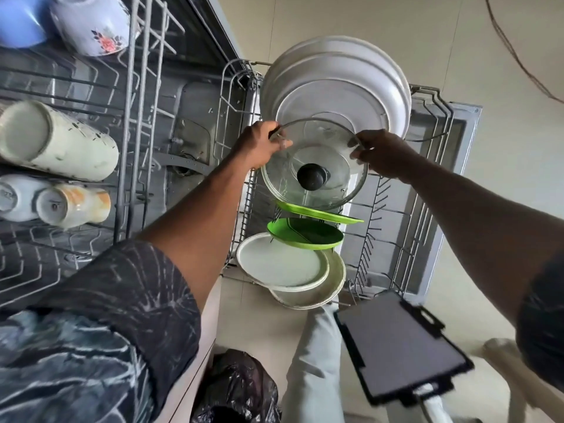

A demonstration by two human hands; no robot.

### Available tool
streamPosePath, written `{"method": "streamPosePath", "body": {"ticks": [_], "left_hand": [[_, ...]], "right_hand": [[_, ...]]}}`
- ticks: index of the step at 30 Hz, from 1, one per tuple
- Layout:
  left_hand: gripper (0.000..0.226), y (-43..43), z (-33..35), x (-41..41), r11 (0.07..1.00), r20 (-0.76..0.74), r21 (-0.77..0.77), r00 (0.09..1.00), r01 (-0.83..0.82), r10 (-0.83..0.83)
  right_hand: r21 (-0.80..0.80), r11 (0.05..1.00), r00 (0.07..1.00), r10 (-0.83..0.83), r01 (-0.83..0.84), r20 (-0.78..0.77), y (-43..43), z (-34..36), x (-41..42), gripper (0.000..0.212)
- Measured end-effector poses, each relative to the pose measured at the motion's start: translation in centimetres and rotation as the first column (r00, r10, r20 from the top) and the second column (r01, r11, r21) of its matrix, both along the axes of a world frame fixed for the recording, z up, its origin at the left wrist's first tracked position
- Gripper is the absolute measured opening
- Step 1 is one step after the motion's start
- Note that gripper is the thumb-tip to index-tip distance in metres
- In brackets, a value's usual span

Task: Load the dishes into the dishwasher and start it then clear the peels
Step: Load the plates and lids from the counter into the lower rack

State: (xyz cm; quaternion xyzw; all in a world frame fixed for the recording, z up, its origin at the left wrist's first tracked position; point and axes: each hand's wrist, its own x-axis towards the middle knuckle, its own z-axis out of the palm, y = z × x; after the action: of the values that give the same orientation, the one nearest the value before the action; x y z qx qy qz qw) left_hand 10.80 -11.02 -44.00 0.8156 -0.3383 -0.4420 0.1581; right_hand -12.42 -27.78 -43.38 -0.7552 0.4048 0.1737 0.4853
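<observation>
A glass pot lid (332, 190) with a black knob is held over the pulled-out lower rack (396, 239) of the open dishwasher. My left hand (262, 145) grips the lid's left rim and my right hand (381, 154) grips its right rim. Behind the lid stand large steel plates (335, 80) on edge. In front of it stand two green plates (305, 233) and two white plates (280, 264). The upper rack (91, 96) at the left holds a pale tumbler (55, 141), mugs (73, 203), a floral bowl (91, 22) and a blue bowl (18, 19).
The dishwasher door (457, 166) lies open under the lower rack. A black bag (238, 389) sits on the floor near my leg (314, 361). A dark tablet-like device (399, 346) hangs in front of my body at lower right.
</observation>
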Motion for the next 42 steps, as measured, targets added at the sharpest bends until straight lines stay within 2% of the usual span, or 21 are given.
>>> {"method": "streamPosePath", "body": {"ticks": [4,7,10,16,22,24,27,30,32,37,42], "left_hand": [[0.038,-0.7,-0.6,0.1,1.0,0.016,0.016,1.0,-0.008,0.008],[0.04,-0.8,-0.8,0.1,1.0,0.037,0.017,0.999,-0.001,0.001],[0.039,-0.8,-0.7,0.2,1.0,0.028,0.021,1.0,-0.01,0.009],[0.043,-0.7,-0.3,0.1,0.999,-0.009,0.051,1.0,-0.015,0.015],[0.032,-0.4,0.5,0.3,0.998,-0.036,0.058,0.999,-0.022,0.024],[0.024,0.0,1.4,0.8,0.998,-0.079,0.059,0.997,-0.007,0.011],[0.019,0.7,3.0,1.5,0.999,-0.127,0.027,0.992,0.033,-0.029],[0.021,1.5,3.6,1.6,0.999,-0.139,-0.021,0.99,0.025,-0.028],[0.021,2.0,3.7,1.2,0.999,-0.119,-0.04,0.992,0.032,-0.036],[0.022,3.3,2.9,-0.4,0.997,-0.118,-0.058,0.991,0.05,-0.057],[0.017,3.2,1.8,-1.6,0.997,-0.078,-0.073,0.996,0.028,-0.033]], "right_hand": [[-0.066,0.997,0.998,-0.052,0.05,-0.033,0.1,-0.5,0.4,0.023],[-0.134,0.987,0.991,-0.102,0.089,-0.089,0.3,-0.7,0.8,0.012],[-0.203,0.975,0.986,-0.118,0.093,-0.118,0.7,-0.8,0.8,0.018],[-0.142,0.973,0.974,-0.197,0.18,-0.114,0.9,-0.4,0.3,0.016],[-0.083,0.972,0.963,-0.228,0.218,-0.143,1.1,0.6,0.2,0.006],[-0.054,0.981,0.974,-0.193,0.188,-0.121,1.2,1.1,-0.2,0.013],[-0.096,0.992,0.996,-0.082,0.078,-0.046,1.4,2.5,-1.0,0.016],[-0.135,0.987,0.997,-0.082,0.082,0.009,2.2,3.6,-1.8,0.009],[-0.159,0.983,0.995,-0.091,0.096,0.038,2.8,3.5,-2.3,0.012],[-0.217,0.975,0.999,0.042,-0.038,0.014,4.5,2.1,-3.3,0.009],[-0.255,0.967,1.0,-0.016,0.02,0.016,5.4,1.1,-3.8,0.013]]}}
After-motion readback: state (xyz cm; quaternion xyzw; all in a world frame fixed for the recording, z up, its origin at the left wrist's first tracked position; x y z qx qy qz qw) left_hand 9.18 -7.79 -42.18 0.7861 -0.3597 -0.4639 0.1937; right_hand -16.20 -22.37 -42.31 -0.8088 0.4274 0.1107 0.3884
